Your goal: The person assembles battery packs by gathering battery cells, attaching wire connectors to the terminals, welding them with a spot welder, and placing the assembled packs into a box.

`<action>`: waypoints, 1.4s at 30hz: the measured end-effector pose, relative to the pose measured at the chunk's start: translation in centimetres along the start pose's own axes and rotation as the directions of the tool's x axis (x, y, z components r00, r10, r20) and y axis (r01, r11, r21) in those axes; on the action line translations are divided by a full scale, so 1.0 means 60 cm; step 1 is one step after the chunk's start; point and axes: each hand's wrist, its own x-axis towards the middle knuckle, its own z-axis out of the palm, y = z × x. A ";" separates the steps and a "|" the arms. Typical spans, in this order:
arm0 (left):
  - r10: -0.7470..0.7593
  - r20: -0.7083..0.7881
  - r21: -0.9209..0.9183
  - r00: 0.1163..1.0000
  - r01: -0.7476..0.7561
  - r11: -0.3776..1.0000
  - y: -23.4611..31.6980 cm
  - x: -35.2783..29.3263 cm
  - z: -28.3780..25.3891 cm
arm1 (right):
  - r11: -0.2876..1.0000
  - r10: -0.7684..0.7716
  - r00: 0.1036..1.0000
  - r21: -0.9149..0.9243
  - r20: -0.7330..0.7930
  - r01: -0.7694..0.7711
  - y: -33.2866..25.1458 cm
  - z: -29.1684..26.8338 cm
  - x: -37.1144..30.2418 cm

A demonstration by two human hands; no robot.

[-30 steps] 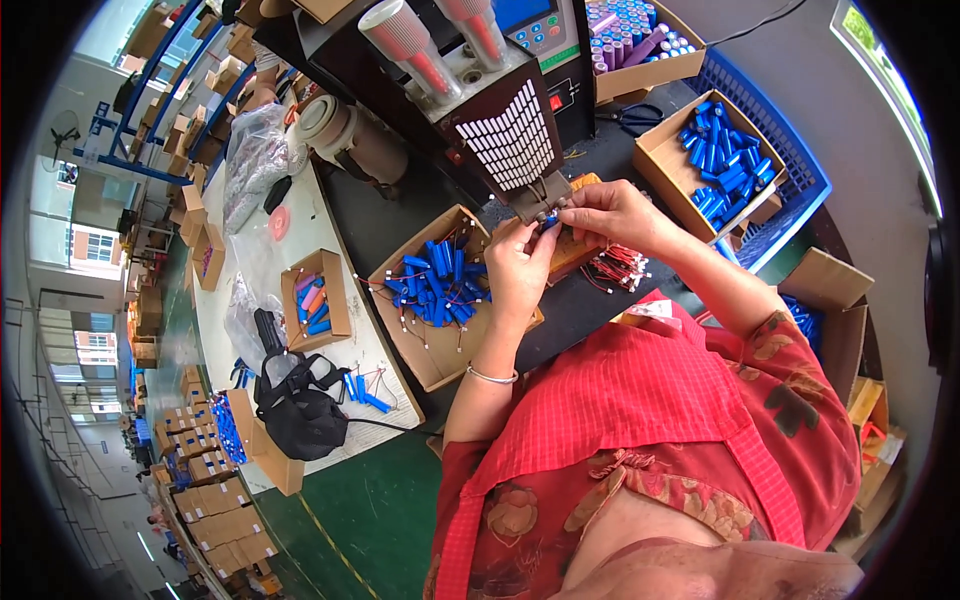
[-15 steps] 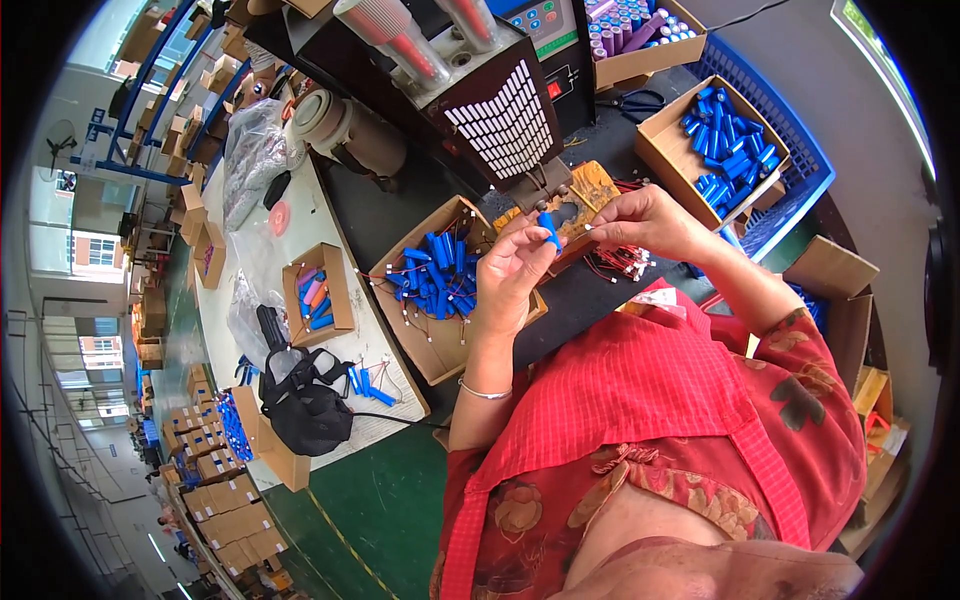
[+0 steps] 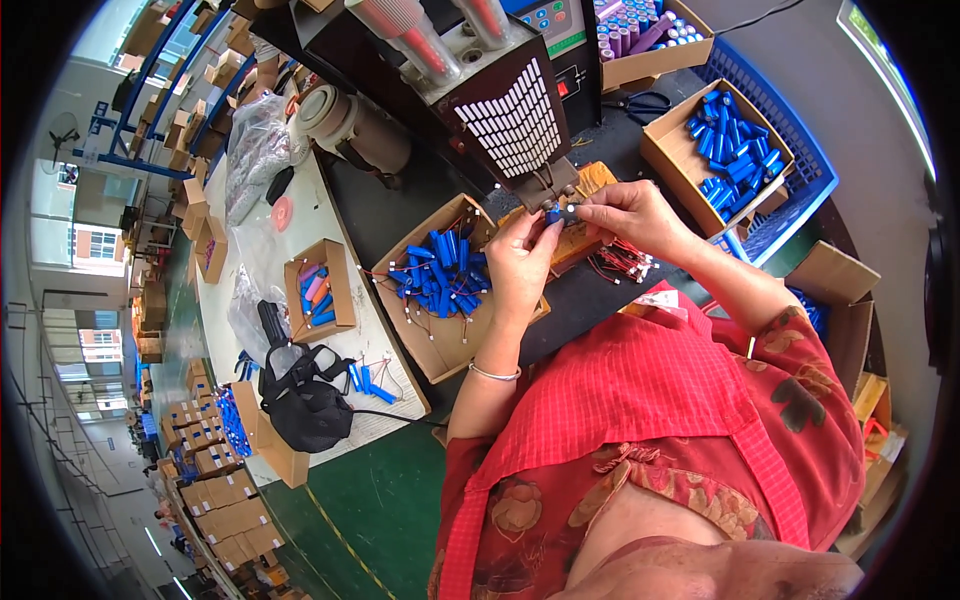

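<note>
My left hand (image 3: 522,262) is closed around a small blue battery cell (image 3: 553,215) and holds it up at the electrode tips of a dark spot welder (image 3: 505,115). Close beside it, my right hand (image 3: 640,215) pinches a small white-tipped piece (image 3: 571,208), likely the connector of a thin wire lead, against the cell's end. My fingers cover most of both pieces. Below the tips sits a worn yellow-brown block (image 3: 595,178). To the left, a cardboard tray (image 3: 432,362) holds several blue cells with wire leads. Loose red wire leads with white plugs (image 3: 622,262) lie beneath my right wrist.
At right, an open box of blue cells (image 3: 735,150) rests in a blue plastic basket (image 3: 815,190). Black scissors (image 3: 645,103) lie behind it. A thermos (image 3: 350,130), a small box of cells (image 3: 340,290) and a black bag (image 3: 305,405) stand left.
My left hand has raised the cell against the welder tips, turning it. My right hand has moved left, bringing the small white-tipped piece to the cell.
</note>
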 end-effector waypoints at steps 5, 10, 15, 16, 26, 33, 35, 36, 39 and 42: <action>0.140 0.011 0.114 0.990 -0.140 0.984 -0.010 0.006 0.001 | 0.998 0.019 1.000 -0.054 0.015 -0.018 -0.003 0.008 0.011; 0.156 0.009 0.142 0.988 -0.156 0.977 -0.010 0.005 0.003 | 0.998 0.027 1.000 -0.055 0.015 -0.026 -0.004 0.008 0.016; 0.213 -0.018 0.200 0.977 -0.205 0.958 -0.008 0.008 0.008 | 0.996 0.033 0.999 -0.077 0.010 -0.032 0.001 0.008 0.024; 0.163 0.001 0.280 0.987 -0.157 0.947 0.008 0.008 0.005 | 0.997 0.034 0.999 -0.074 0.031 -0.032 -0.001 0.005 0.026; 0.133 0.008 0.194 0.991 -0.132 0.972 -0.015 0.006 0.003 | 0.962 -0.236 0.972 -0.139 0.003 0.234 0.005 -0.002 0.007; 0.255 -0.208 0.444 0.944 -0.141 0.885 -0.010 -0.008 -0.122 | 0.716 -0.210 0.968 -0.652 0.139 0.249 0.018 -0.217 -0.008; 0.316 -0.241 0.641 0.918 -0.095 0.762 0.015 -0.023 -0.132 | 0.502 -0.078 0.943 -0.804 0.324 0.318 0.048 -0.274 -0.011; 0.327 -0.242 0.627 0.914 -0.110 0.771 0.020 -0.031 -0.131 | 0.409 0.023 0.935 -0.857 0.353 0.313 0.051 -0.281 -0.019; 0.340 -0.218 0.520 0.915 -0.186 0.834 0.010 -0.051 -0.101 | 0.182 0.185 0.884 -0.899 0.430 0.399 0.071 -0.285 -0.018; 0.358 -0.208 0.514 0.910 -0.210 0.832 0.011 -0.071 -0.064 | 0.118 0.174 0.855 -0.873 0.488 0.474 0.091 -0.288 -0.004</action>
